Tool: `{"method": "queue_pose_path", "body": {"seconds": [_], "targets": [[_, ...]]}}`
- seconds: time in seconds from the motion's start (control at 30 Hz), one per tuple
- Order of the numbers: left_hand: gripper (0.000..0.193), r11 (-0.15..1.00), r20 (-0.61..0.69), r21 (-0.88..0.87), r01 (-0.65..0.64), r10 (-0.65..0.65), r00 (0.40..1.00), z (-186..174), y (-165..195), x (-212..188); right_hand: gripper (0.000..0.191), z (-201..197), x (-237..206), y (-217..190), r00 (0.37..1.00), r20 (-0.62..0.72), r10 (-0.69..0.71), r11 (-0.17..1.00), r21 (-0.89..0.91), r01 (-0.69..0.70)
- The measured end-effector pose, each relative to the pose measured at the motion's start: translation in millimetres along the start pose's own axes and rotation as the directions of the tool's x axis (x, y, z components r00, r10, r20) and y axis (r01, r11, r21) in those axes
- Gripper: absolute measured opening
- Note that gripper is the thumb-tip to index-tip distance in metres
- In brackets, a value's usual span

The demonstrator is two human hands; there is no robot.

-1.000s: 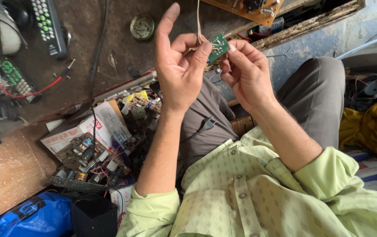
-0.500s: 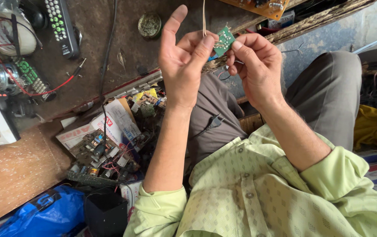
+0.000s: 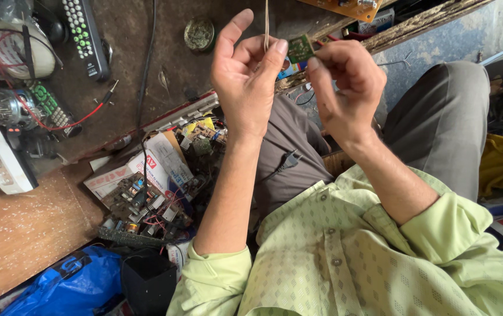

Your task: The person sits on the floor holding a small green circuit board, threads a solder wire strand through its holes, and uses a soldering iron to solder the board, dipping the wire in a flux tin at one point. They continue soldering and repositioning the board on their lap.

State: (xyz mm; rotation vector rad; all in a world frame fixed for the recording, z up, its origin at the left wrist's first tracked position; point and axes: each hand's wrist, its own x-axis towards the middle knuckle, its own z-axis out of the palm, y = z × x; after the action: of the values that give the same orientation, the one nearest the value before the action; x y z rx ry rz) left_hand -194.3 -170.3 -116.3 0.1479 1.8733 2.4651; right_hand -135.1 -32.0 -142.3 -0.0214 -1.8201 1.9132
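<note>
A small green circuit board (image 3: 300, 47) is pinched between the fingertips of both my hands, raised above my lap. My left hand (image 3: 245, 76) grips its left edge with thumb and fingers, the index finger pointing up. My right hand (image 3: 345, 82) holds the board's right side with curled fingers. A thin pale wire (image 3: 266, 23) runs straight up from between my left fingers out of the frame. Both sleeves are light green, and my grey trousers (image 3: 438, 117) lie beneath the hands.
An open drawer (image 3: 152, 193) of circuit boards and loose parts sits lower left. On the dark bench lie a remote control (image 3: 84, 35), a round tin (image 3: 199, 33), a red-wired probe (image 3: 87, 111) and a black cable. A blue bag (image 3: 70, 287) lies below. An orange board (image 3: 351, 7) is at the top.
Both hands have lifted slightly with the green board and drawn closer together. The view has shifted, so the bench and drawer now appear lower and further right.
</note>
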Motion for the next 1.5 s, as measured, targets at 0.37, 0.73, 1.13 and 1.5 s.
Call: {"method": "queue_pose_path", "body": {"seconds": [0.37, 0.73, 1.13, 1.5], "targets": [[0.055, 0.996, 0.030, 0.090, -0.007, 0.005, 1.000, 0.8, 6.9, -1.7, 0.006, -2.7, 14.4, 11.7, 0.723, 0.152, 0.674, 0.427, 0.718, -0.550], [0.057, 0.999, 0.024, 0.004, 0.049, -0.049, 0.998, -0.8, 16.3, 1.5, 0.023, -2.9, 13.8, 6.8, 0.831, 0.185, 0.525, 0.581, 0.635, -0.509], [0.063, 0.976, -0.040, -0.029, 0.215, -0.216, 0.976, -6.0, 24.3, 12.8, 0.011, -7.6, 16.9, 7.7, 0.874, 0.196, 0.446, 0.731, 0.483, -0.481], [0.063, 0.975, 0.019, -0.036, 0.218, -0.217, 0.976, -7.7, 25.8, 8.4, 0.013, -13.2, 14.1, 1.3, 0.928, 0.144, 0.344, 0.878, 0.299, -0.373]]}}
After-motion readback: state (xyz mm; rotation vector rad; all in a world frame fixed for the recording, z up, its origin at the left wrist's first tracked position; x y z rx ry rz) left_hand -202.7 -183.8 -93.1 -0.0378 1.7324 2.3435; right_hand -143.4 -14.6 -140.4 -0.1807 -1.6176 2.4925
